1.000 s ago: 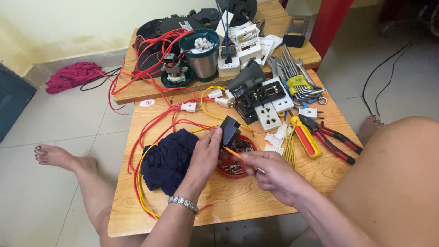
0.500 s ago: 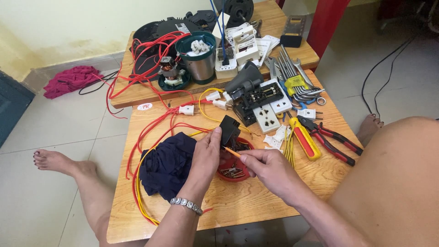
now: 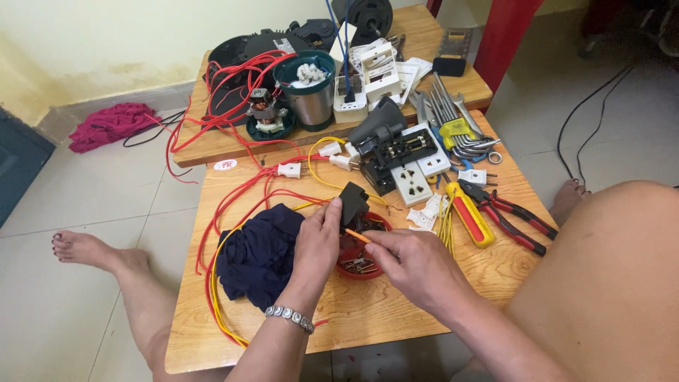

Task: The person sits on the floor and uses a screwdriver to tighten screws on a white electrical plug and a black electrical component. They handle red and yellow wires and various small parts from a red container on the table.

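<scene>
Left hand (image 3: 318, 240) fingers are clamping a black plastic part (image 3: 353, 203) above the red bowl (image 3: 357, 263); right hand (image 3: 410, 262) fingers are pinching an orange screwdriver (image 3: 357, 235) at its 3 o'clock.

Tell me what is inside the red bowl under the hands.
The red bowl holds a heap of small metal bits, probably screws. The left hand, right hand and black part cover its far side, hiding whatever lies there.

Two wooden tables (image 3: 396, 318) stand end to end, and two hands work over the near one: left hand (image 3: 318, 240), right hand (image 3: 414, 262). On the near tabletop lie one dark cloth (image 3: 258, 255), one red bowl (image 3: 357, 258), three white plugs (image 3: 290, 170) and one yellow-handled screwdriver (image 3: 469, 216). At its right edge lies one pair of red-handled pliers (image 3: 516, 219)
</scene>
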